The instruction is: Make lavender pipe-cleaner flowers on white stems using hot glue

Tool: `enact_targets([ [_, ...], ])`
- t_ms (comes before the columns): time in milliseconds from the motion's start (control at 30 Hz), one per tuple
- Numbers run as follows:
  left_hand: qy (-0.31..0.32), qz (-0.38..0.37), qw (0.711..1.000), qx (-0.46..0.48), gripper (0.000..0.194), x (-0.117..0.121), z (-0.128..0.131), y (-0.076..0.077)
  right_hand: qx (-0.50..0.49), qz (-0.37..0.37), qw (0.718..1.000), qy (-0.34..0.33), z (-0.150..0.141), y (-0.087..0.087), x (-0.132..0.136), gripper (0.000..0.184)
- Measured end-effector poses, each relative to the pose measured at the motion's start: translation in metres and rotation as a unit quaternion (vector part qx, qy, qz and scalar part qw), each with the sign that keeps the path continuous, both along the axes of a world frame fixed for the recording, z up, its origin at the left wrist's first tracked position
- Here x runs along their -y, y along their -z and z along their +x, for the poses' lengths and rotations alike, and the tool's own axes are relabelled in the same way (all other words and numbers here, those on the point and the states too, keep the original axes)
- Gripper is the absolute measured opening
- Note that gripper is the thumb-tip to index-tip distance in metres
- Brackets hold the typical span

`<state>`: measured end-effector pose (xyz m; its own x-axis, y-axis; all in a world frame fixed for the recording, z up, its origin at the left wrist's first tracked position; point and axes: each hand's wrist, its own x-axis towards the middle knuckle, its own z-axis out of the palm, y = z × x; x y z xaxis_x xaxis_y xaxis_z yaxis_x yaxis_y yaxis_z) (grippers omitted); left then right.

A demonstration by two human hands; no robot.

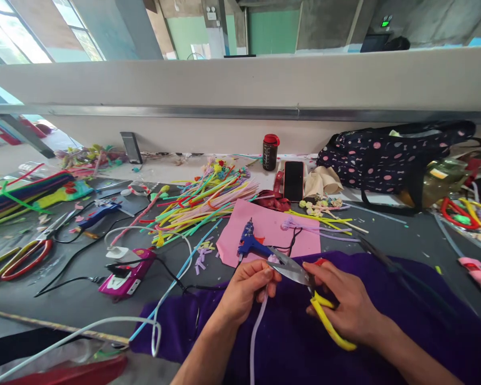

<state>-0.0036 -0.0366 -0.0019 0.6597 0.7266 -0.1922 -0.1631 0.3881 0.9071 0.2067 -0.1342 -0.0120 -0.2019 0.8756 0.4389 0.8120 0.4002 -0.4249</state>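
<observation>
My right hand (347, 302) grips scissors (292, 269) with a yellow lower handle and a bit of red showing above. The blades are partly apart and reach left to my left fingertips. My left hand (246, 289) pinches a pale lilac pipe cleaner (257, 334), whose long end hangs down in front of me. Its top end is at the blades; whether they touch it I cannot tell. Just behind my left hand lies a blue glue gun (251, 241) on a pink sheet (229, 235). Dark purple cloth (296, 342) is spread under both hands.
Bundled pipe cleaners (208, 206) fill the table's middle. On the left are large scissors (36, 246), another blue glue gun (100, 214) and a magenta power strip (128, 275) with loose cords. A phone (294, 182), bottle (270, 152) and patterned bag (385, 160) stand behind.
</observation>
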Motion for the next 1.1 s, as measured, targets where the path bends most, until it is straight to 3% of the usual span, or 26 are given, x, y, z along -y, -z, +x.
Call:
enact_targets([
  [167,0.006,0.002,1.000,0.000,0.025,0.000,0.000,0.000,0.000,-0.002,1.000,0.023,0.003,0.004,-0.002,0.057],
  [367,0.008,-0.036,0.999,0.032,0.024,-0.002,0.000,-0.001,-0.092,-0.096,0.987,0.090,0.011,0.005,-0.004,0.055],
  [500,0.014,-0.079,0.994,0.079,0.024,-0.004,0.000,0.004,-0.108,-0.119,0.985,0.062,0.009,0.004,-0.002,0.057],
  [767,0.021,-0.088,0.988,0.129,0.022,-0.005,0.001,0.008,-0.119,-0.138,0.983,0.038,0.005,0.006,-0.002,0.057],
  [1100,0.014,-0.107,0.986,0.124,0.020,-0.006,0.004,0.010,-0.109,-0.153,0.982,0.011,0.003,0.009,-0.002,0.057],
])
